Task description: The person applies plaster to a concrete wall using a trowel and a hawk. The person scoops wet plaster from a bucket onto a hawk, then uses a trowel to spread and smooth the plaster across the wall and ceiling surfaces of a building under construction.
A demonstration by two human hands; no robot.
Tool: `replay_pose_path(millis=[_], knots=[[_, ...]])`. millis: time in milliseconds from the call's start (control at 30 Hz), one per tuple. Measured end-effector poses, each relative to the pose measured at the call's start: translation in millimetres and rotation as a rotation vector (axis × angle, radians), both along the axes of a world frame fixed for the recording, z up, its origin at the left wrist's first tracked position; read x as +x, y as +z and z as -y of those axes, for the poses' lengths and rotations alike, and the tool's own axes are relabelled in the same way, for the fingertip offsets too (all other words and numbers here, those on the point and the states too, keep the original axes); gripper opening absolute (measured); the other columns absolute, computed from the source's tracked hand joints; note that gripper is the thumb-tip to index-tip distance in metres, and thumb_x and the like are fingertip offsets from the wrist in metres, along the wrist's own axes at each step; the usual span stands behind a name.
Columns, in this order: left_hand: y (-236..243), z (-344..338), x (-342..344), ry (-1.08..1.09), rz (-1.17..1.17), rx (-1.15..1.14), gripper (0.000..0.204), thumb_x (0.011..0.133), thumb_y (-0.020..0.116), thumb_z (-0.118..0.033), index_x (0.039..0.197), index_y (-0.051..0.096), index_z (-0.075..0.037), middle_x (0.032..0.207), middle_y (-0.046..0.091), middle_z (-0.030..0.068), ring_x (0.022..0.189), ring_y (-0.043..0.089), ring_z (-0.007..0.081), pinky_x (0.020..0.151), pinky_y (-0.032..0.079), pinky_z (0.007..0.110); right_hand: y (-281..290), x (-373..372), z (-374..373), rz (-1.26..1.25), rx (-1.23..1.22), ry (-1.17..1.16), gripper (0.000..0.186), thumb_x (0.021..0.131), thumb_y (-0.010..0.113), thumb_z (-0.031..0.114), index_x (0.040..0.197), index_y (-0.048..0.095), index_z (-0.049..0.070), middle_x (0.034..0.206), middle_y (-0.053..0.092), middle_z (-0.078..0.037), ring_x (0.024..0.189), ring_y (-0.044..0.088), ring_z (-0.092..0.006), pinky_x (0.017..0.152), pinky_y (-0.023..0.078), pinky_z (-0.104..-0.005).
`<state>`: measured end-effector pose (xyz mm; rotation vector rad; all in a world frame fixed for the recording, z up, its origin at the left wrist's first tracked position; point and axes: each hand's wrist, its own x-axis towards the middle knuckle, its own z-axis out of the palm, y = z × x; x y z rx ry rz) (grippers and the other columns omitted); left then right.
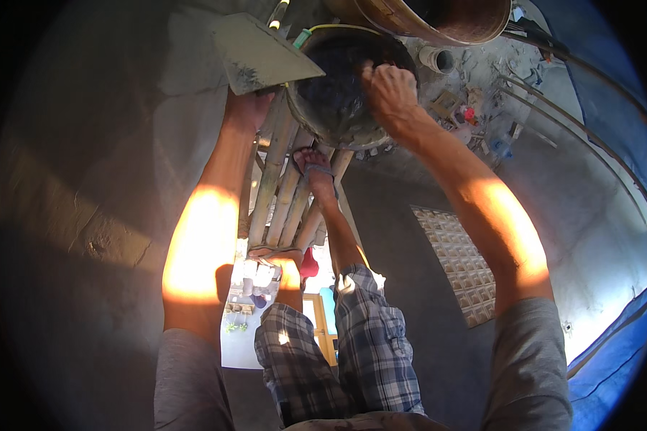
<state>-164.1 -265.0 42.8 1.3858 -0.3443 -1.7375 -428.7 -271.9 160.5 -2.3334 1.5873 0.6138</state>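
Observation:
My left hand [248,109] is raised and grips a flat grey four-sided plate, which looks like a plasterer's hawk [269,54]. Most of its fingers are hidden behind the plate, and dark wet smears mark the plate's lower part. Just right of it is a round dark bucket [331,129] with a yellow wire handle and a green grip [302,39]. Over the bucket's right side, my right hand [392,90] is closed, knuckles up. Whatever its fingers hold is lost against the dark inside of the bucket.
I stand on a platform of bamboo poles [269,187], with gaps showing a lower level. A large brown drum [438,25] stands beyond the bucket. Rubble [467,108] lies at the far right. Grey plastered wall [86,179] rises on the left; blue sheeting [611,86] hangs right.

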Motion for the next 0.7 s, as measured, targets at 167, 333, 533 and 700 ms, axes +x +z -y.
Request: replay_pose_path(millis=[167, 333, 533, 700], knots=[[7.5, 25.5, -24.8, 0.116, -0.170, 0.252, 0.036, 0.103, 0.047, -0.039, 0.123, 0.060, -0.012, 0.119, 0.066, 0.0073, 0.107, 0.062, 0.0248, 0.092, 0.052, 0.051, -14.7, -14.7, -71.9, -0.099, 0.123, 0.060, 0.055, 0.085, 0.065, 0.014, 0.134, 0.054, -0.007, 0.090, 0.069, -0.010, 0.086, 0.070, -0.0238, 0.061, 0.055, -0.0359], [21.7, 27.8, -40.4, 0.072, -0.142, 0.249, 0.039, 0.105, 0.045, -0.039, 0.129, 0.056, -0.010, 0.127, 0.062, 0.0101, 0.114, 0.061, 0.0294, 0.094, 0.051, 0.057, -6.0, -64.9, -112.2, -0.013, 0.198, -0.097, 0.048, 0.093, 0.061, 0.018, 0.135, 0.049, -0.001, 0.092, 0.067, -0.015, 0.082, 0.070, -0.0312, 0.067, 0.055, -0.0444], [59.7, -2.0, -105.3, -0.032, -0.174, 0.146, 0.041, 0.104, 0.048, -0.031, 0.137, 0.049, -0.007, 0.136, 0.054, 0.0146, 0.122, 0.058, 0.0354, 0.098, 0.049, 0.060, -0.2, -141.4, -115.5, 0.013, -0.010, -0.179, 0.041, 0.097, 0.062, 0.028, 0.129, 0.051, 0.006, 0.090, 0.065, -0.013, 0.077, 0.071, -0.0334, 0.069, 0.053, -0.0487], [74.7, -16.7, -142.6, -0.025, -0.205, 0.160, 0.035, 0.107, 0.044, -0.031, 0.127, 0.056, -0.005, 0.113, 0.064, 0.0056, 0.101, 0.064, 0.0175, 0.078, 0.053, 0.033, -37.4, -171.0, -108.3, 0.111, -0.187, -0.300, 0.042, 0.098, 0.064, 0.039, 0.132, 0.053, 0.017, 0.084, 0.064, -0.009, 0.070, 0.069, -0.0332, 0.058, 0.052, -0.0473]])
